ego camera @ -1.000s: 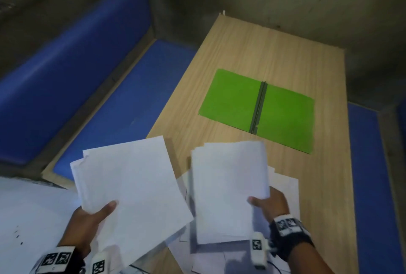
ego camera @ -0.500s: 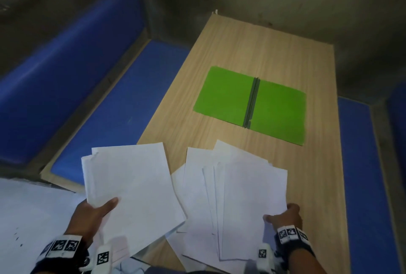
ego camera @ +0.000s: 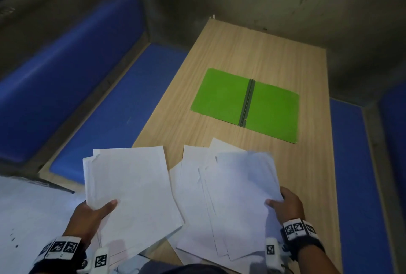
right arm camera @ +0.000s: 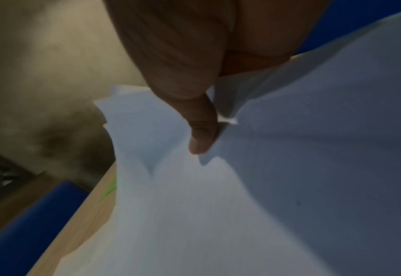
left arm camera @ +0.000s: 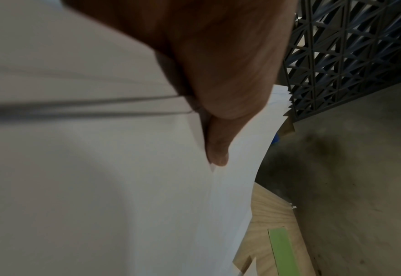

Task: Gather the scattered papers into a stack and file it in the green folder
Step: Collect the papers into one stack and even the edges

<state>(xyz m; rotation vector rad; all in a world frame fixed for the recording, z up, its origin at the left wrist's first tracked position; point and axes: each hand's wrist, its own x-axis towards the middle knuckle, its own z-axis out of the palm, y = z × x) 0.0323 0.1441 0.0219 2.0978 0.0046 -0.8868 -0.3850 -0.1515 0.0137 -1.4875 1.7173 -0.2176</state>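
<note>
My left hand [ego camera: 93,212] grips a stack of white papers [ego camera: 129,188] by its near-left corner, thumb on top, and holds it over the table's near-left edge. In the left wrist view the thumb [left arm camera: 216,149] presses on that paper stack [left arm camera: 124,196]. My right hand [ego camera: 285,205] pinches the near-right corner of the top sheet [ego camera: 243,186] of a loose spread of papers [ego camera: 193,186] on the table; its thumb [right arm camera: 202,138] lies on the sheet [right arm camera: 194,214]. The green folder [ego camera: 246,104] lies open and flat farther back, empty, with a dark spine down its middle.
The wooden table [ego camera: 252,49] runs away from me to a grey wall. Blue padded benches [ego camera: 114,98] flank it on the left and on the right [ego camera: 351,164]. A large white sheet [ego camera: 28,219] lies at my near left.
The right hand laid its sheets down onto the spread on the table, slid to the near-right corner, and now lifts the top sheet's corner. The left hand's stack stayed roughly in place.
</note>
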